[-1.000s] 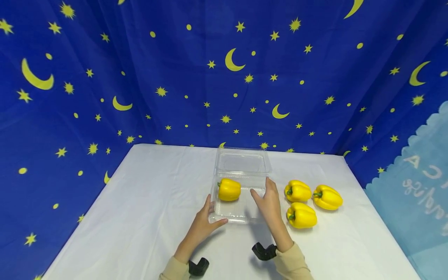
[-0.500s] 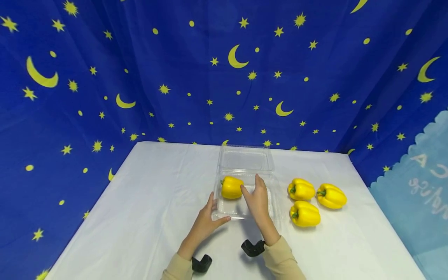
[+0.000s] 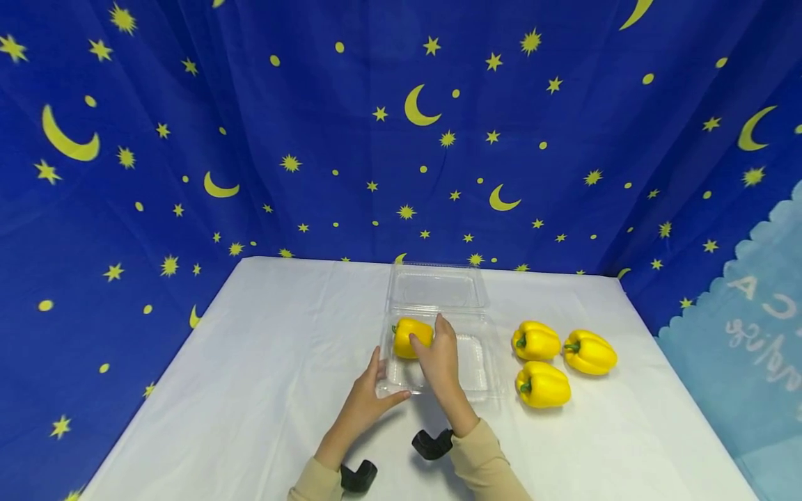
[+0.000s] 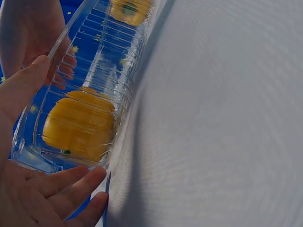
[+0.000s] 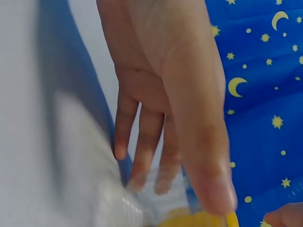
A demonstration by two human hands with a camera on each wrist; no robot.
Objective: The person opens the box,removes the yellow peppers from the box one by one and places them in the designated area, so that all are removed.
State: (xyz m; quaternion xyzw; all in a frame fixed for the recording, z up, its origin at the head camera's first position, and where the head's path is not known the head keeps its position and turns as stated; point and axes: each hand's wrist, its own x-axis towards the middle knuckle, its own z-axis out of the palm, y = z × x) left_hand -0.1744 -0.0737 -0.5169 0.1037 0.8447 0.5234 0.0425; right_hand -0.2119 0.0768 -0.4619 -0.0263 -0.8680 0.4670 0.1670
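A clear plastic clamshell container lies on the white cloth with its lid folded back. Inside, at the left, sits a yellow bell pepper, its stem pointing left. My left hand rests around the container's near left corner, thumb along the front rim and fingers spread at the side wall. Over the tray, my right hand is at the pepper's right side, thumb overlapping it in the head view. In the right wrist view the right fingers are extended and the pepper shows under the thumb tip.
Right of the container lie three more yellow bell peppers, one at the back, one nearer and one farther right. A blue star-and-moon curtain stands behind the white table. Black mounts sit at both wrists.
My right hand has moved left across the tray, from the container's right side to the pepper inside. The left hand has stayed at the near left corner.
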